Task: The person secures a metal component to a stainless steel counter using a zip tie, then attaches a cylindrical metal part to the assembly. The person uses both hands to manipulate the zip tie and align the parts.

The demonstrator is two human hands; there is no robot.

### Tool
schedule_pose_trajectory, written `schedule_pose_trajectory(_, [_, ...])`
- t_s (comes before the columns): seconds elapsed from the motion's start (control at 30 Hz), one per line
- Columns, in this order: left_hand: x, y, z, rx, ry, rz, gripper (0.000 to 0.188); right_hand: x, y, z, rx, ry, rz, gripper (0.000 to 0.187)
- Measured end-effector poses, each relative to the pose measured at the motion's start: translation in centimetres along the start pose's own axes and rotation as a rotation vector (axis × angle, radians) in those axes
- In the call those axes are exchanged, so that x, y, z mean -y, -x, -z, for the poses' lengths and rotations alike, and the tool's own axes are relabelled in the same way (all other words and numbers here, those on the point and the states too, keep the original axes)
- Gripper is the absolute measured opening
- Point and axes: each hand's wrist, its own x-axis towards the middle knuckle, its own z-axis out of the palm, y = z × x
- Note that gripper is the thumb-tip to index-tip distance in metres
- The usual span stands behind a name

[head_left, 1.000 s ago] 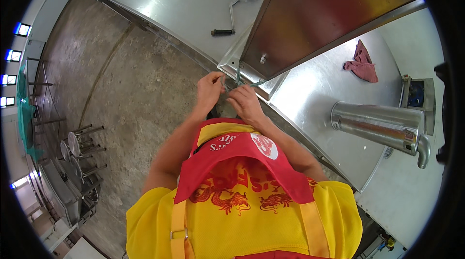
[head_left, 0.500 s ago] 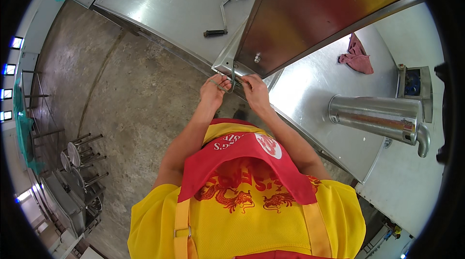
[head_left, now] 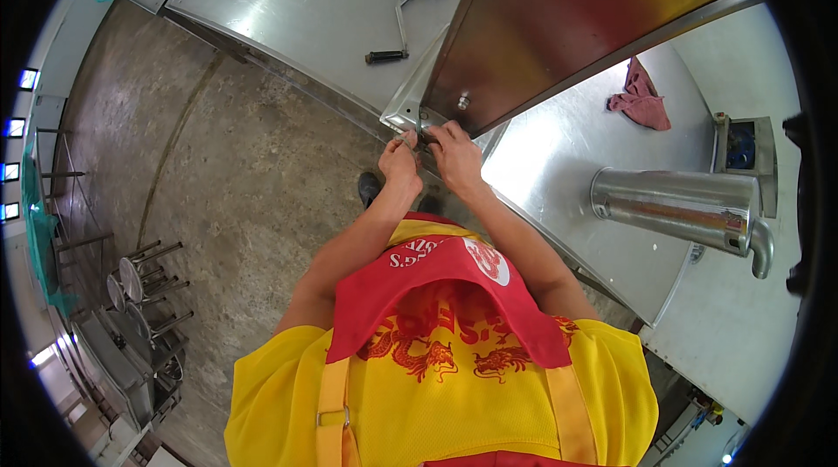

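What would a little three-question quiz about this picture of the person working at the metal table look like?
1. True or false: both hands, the left hand and the right hand, are at the lower corner of the metal door.
2. What colour is the cloth on the steel counter? A) pink-red B) blue C) white
3. Fill in: the crank handle lies on the steel ____.

Key: 1 true; 2 A; 3 table.
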Motion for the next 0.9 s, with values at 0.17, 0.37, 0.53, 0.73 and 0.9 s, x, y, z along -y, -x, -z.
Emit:
schedule_pose_trajectory(0.17, [0.1, 0.2, 0.4, 0.067, -0.077, 0.087, 0.013, -0.7, 0.0, -0.7, -0.033, 0.058, 0.078, 0.022])
schedule_pose_trajectory(0.37, [-1.9, 0.1, 1.8, 0.161, -0.179, 0.052, 0.015, -0.9, -0.5, -1.7, -0.039, 0.223, 0.145, 0.013])
schedule_pose_trajectory(0.53, [-2.1, -0.7, 3.4, 0.096, -0.493, -0.387, 0.021, -0.8, -0.4, -2.4, 0.032, 0.435, 0.179, 0.016])
schedule_pose_trajectory(0.73, [-1.2, -2.2, 2.4, -0.004, -0.751, -0.573, 0.016, -0.9, -0.6, -1.8, 0.038, 0.505, 0.154, 0.018])
schedule_pose_trajectory(0.9, [-0.6, -3.4, 2.0, 0.124, -0.646, -0.542, 0.017, -0.6, -1.0, -0.5, -0.002, 0.187, 0.141, 0.016])
